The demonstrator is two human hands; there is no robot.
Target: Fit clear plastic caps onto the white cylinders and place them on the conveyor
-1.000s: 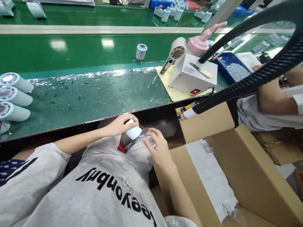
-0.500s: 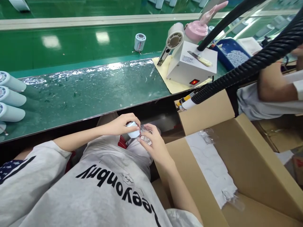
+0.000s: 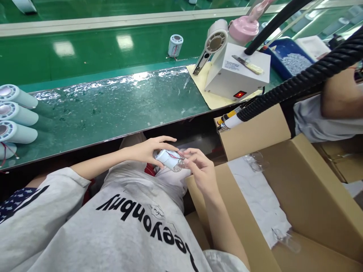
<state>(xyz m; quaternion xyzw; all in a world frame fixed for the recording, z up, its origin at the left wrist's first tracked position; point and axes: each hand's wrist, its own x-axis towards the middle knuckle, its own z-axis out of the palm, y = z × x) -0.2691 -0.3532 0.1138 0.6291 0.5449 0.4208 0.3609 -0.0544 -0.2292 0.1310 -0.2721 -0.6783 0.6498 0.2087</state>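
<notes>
Above my lap, a light blue fan housing (image 3: pixel 168 158), a short cylinder with thin red wires, lies tilted between my hands. My left hand (image 3: pixel 147 149) curls round its left end, thumb below and the upper fingers partly straightened. At the other end a clear plastic piece (image 3: pixel 178 165) meets the housing; whether it is around or only against that end I cannot tell. The fingers of my right hand (image 3: pixel 200 168) are pinched on this clear piece near the wires.
Several light blue housings (image 3: pixel 21 115) lie at the bench's left; another (image 3: pixel 175 46) stands on the green belt (image 3: pixel 93 56). A white device (image 3: pixel 238 73) carries a knife, beside a handheld fan (image 3: pixel 214 41). A black hose (image 3: pixel 297 77) crosses above an open carton (image 3: pixel 241 226). A co-worker's arm (image 3: pixel 338 94) shows right.
The housing has turned to show more of its side and wires. My left fingers have loosened and straightened, and my right hand has closed in on the clear piece. The view has shifted slightly.
</notes>
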